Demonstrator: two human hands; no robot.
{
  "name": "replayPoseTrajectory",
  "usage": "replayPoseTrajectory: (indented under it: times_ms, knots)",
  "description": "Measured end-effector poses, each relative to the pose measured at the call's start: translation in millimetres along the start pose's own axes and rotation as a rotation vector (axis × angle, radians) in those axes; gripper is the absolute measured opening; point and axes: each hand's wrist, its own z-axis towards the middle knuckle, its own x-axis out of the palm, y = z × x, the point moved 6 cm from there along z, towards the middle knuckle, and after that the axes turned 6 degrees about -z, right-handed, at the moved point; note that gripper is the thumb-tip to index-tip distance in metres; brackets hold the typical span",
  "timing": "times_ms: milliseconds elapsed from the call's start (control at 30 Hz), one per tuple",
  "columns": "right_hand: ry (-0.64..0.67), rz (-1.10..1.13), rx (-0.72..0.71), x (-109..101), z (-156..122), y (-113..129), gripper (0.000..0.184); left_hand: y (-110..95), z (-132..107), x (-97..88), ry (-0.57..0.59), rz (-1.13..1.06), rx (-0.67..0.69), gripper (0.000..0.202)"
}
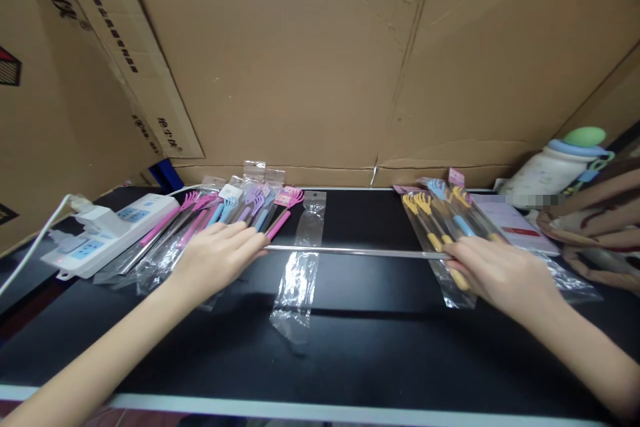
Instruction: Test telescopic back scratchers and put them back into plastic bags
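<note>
A back scratcher (pixel 350 251), drawn out to a long thin metal rod, spans level between my two hands above the black table; its ends are hidden in my grips. My left hand (pixel 220 255) is closed round one end, just in front of bagged pink, purple and blue back scratchers (pixel 255 199). Round the other end my right hand (pixel 500 270) is closed, over the near part of yellow and blue back scratchers (pixel 423 203) in clear sleeves. Under the rod lies a clear plastic sleeve (pixel 295 287), flat on the table.
A white power strip (pixel 125 220) with plugs and a cable sits at the left. At the right are a white bottle (pixel 547 173) with a green top, a pale phone-like slab (pixel 515 220) and brown fabric (pixel 595 233). Cardboard (pixel 300 67) walls the back.
</note>
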Motion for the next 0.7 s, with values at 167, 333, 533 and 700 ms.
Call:
replayPoseTrajectory:
  times_ms: [167,333,533,700]
  knots:
    - [-0.078,-0.204,-0.141,1,-37,-42,0.03,30,-32,-10.5,-0.041,0.171,0.06,0.016]
    - [0.061,-0.245,-0.018,19,-78,-95,0.044,64,-71,-18.9,-0.022,0.333,-0.04,0.017]
    - [0.093,-0.188,-0.034,31,-93,-106,0.044,72,-88,-13.5,-0.007,0.273,-0.024,0.022]
    - [0.151,-0.161,0.103,28,-80,-103,0.054,79,-81,-5.1,0.012,0.241,-0.052,0.021]
